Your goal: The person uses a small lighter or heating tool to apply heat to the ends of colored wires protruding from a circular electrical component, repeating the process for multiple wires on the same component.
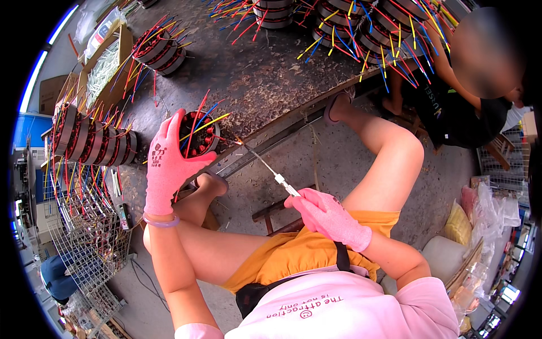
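Observation:
A small motor stator (200, 137) with dark red coils stands at the table's near edge, its red, blue and yellow leads sticking up. My left hand (171, 156), in a pink glove, rests round its left side, with fingers along the far side and thumb across the near side. In its pink glove, my right hand (327, 216) is closed round the pale handle of a thin metal rod tool (264, 162). The tool's tip reaches the right side of the stator, close to a short lead end; whether they touch is hard to see.
A row of stators (93, 137) lies at the left, near another stator (160, 51). More stacked stators (333, 25) stand at the far edge. A box of white sleeves (104, 70) and a wire rack (84, 237) are left. A person (463, 107) sits at the right.

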`<state>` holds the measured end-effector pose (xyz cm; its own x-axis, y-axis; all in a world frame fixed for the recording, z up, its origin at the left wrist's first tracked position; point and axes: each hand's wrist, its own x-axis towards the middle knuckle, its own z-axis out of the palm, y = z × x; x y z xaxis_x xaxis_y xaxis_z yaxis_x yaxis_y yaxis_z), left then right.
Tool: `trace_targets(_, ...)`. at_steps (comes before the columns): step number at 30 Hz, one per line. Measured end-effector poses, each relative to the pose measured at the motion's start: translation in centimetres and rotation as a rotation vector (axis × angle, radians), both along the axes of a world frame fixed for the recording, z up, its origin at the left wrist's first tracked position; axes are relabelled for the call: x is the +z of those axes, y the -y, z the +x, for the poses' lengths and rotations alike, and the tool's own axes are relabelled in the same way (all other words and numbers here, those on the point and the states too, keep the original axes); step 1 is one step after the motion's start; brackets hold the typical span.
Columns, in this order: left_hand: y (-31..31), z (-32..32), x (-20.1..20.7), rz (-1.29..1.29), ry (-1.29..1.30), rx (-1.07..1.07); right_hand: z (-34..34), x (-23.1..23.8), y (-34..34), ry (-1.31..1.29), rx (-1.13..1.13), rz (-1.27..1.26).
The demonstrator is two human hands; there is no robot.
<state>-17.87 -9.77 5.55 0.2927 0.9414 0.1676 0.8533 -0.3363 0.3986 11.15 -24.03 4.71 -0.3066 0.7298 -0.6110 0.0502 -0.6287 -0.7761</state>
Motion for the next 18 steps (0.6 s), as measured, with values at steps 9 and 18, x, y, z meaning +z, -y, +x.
trace_targets(9,-0.05,0.06,0.03,0.013,0.009,-0.011,0.07,-0.67,0.18,0.022,0.035,0.050)
trace_targets(18,-0.09,-0.05,-0.08,0.018,-0.001,-0.014,0.16,-0.40,0.13,0.028,0.034,0.024)
